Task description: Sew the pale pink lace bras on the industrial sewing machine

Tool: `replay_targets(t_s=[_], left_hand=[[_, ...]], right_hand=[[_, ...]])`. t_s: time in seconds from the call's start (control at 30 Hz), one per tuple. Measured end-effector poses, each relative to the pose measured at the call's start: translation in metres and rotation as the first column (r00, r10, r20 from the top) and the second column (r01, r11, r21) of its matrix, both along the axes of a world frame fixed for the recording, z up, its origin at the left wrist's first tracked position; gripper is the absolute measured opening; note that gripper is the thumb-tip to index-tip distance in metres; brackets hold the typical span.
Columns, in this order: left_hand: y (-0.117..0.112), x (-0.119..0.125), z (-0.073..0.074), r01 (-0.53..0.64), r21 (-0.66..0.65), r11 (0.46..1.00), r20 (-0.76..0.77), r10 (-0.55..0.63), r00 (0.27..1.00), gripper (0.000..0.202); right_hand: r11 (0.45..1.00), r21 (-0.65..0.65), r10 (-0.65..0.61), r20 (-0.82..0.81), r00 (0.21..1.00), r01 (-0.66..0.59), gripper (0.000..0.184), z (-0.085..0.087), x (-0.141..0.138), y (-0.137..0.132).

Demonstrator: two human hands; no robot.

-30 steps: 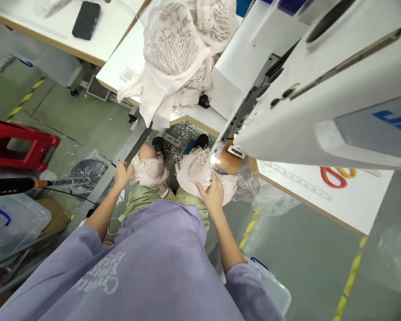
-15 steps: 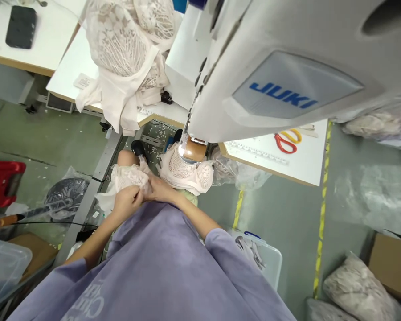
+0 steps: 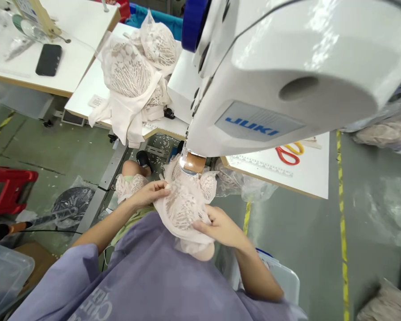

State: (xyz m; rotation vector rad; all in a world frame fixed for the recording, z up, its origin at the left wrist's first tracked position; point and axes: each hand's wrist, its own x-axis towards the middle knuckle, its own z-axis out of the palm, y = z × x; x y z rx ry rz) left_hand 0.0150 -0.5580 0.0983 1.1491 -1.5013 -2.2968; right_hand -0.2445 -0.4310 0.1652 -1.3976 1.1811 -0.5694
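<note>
Pale pink lace is spanning the gap between the two hands: the lace garment (image 3: 183,207) is lying in front of the purple shirt (image 3: 173,276). The left hand (image 3: 152,191) is pinching its upper left edge between thumb and fingertips. The right hand (image 3: 222,226) is gripping the lower right, thumb pressing on the face, other fingers mostly hiding behind. Handling this well is probably asking for light, even tension, with the smooth border lying unfolded and no fingertip snagging the openwork. Just beyond the fingers, the sewing machine (image 3: 254,120) is overhanging more lace; whether it is touching the garment, I cannot tell. Farther out past the right fingers, the scissors (image 3: 289,154) are resting; past the left fingers, a lace pile (image 3: 130,80) is drooping over a table edge (image 3: 78,104).
</note>
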Motion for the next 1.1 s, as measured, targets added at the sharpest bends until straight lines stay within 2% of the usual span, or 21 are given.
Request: replay_targets(t_s=[0.07, 0.1, 0.13, 0.17, 0.23, 0.27, 0.3, 0.37, 0.4, 0.47, 0.57, 0.67, 0.77, 0.97, 1.1], left_hand=[[-0.002, -0.016, 0.022, 0.114, -0.088, 0.990, -0.034, -0.117, 0.992, 0.041], [-0.002, -0.024, 0.034, 0.167, -0.163, 0.972, -0.041, -0.176, 0.984, 0.038], [0.000, -0.032, 0.045, 0.213, -0.250, 0.944, -0.039, -0.229, 0.973, 0.035], [0.002, -0.040, 0.056, 0.251, -0.339, 0.907, -0.029, -0.277, 0.960, 0.033], [0.009, -0.054, 0.075, 0.309, -0.483, 0.819, -0.003, -0.355, 0.935, 0.030], [0.013, -0.060, 0.083, 0.330, -0.534, 0.779, 0.010, -0.384, 0.923, 0.030], [0.015, -0.064, 0.089, 0.340, -0.573, 0.746, 0.026, -0.399, 0.917, 0.030], [0.014, -0.068, 0.100, 0.310, -0.634, 0.708, 0.065, -0.350, 0.934, 0.029], [0.011, -0.068, 0.105, 0.282, -0.657, 0.699, 0.086, -0.302, 0.949, 0.028], [0.000, -0.065, 0.114, 0.234, -0.681, 0.694, 0.132, -0.197, 0.971, 0.030], [-0.023, -0.059, 0.126, 0.200, -0.665, 0.720, 0.175, -0.110, 0.978, 0.032], [-0.044, -0.057, 0.131, 0.131, -0.686, 0.716, 0.206, 0.019, 0.978, 0.024], [-0.058, -0.060, 0.125, 0.061, -0.742, 0.668, 0.202, 0.137, 0.970, 0.017], [-0.071, -0.067, 0.108, -0.014, -0.807, 0.591, 0.118, 0.185, 0.976, 0.010], [-0.073, -0.068, 0.105, -0.006, -0.828, 0.560, 0.121, 0.191, 0.974, 0.005]], right_hand=[[0.995, 0.037, 0.097, -0.143, 0.985, -0.093, 0.027, 0.007, -0.023, 0.006], [0.997, 0.041, 0.079, -0.247, 0.966, -0.071, 0.027, 0.009, -0.031, 0.006], [1.000, 0.012, 0.006, -0.350, 0.937, -0.002, 0.031, 0.009, -0.036, 0.005], [0.994, -0.057, -0.104, -0.419, 0.902, 0.088, 0.045, 0.007, -0.038, 0.002], [0.960, -0.204, -0.261, -0.390, 0.883, 0.193, 0.078, 0.003, -0.034, -0.007], [0.955, -0.231, -0.253, -0.314, 0.915, 0.185, 0.083, 0.000, -0.029, -0.012], [0.962, -0.229, -0.201, -0.227, 0.953, 0.149, 0.077, -0.003, -0.024, -0.017], [0.978, -0.188, -0.110, -0.092, 0.990, 0.091, 0.048, -0.007, -0.013, -0.026], [0.980, -0.167, -0.119, -0.060, 0.991, 0.108, 0.040, -0.007, -0.009, -0.030], [0.957, -0.165, -0.249, -0.033, 0.968, 0.240, 0.044, -0.006, -0.004, -0.037], [0.884, -0.161, -0.445, -0.003, 0.895, 0.439, 0.043, 0.000, -0.001, -0.050], [0.862, -0.144, -0.491, 0.001, 0.871, 0.486, 0.047, 0.004, -0.002, -0.070], [0.868, -0.124, -0.485, 0.002, 0.874, 0.482, 0.052, 0.003, -0.006, -0.089], [0.882, -0.022, -0.466, 0.091, 0.880, 0.470, 0.048, -0.011, -0.018, -0.104], [0.876, -0.025, -0.468, 0.193, 0.863, 0.481, 0.038, -0.016, -0.022, -0.107]])
